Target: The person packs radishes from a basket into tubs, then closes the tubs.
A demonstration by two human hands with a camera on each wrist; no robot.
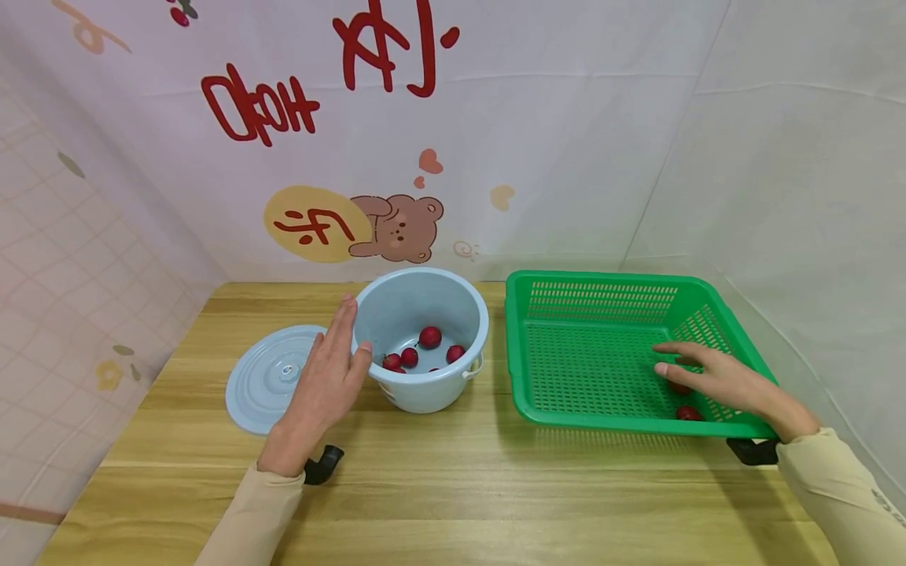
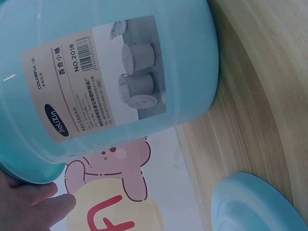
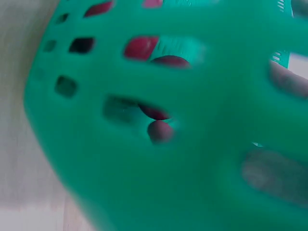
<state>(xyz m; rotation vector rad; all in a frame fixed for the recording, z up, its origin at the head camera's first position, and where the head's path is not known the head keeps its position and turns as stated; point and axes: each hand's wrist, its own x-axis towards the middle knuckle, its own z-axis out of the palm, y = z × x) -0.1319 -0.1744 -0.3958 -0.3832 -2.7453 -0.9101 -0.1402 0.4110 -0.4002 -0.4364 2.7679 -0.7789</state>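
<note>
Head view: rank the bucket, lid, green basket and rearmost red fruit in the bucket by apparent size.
Largest to smallest:
1. green basket
2. bucket
3. lid, partly hidden behind the left hand
4. rearmost red fruit

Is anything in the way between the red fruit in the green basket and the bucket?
Only the basket's side and the bucket's rim stand between the fruit and the bucket's inside. Nothing visible covers the bucket; a lid lies beside it.

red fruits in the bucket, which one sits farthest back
The red fruit that looks largest; the others visible in the bucket all lie nearer the head camera.
</note>
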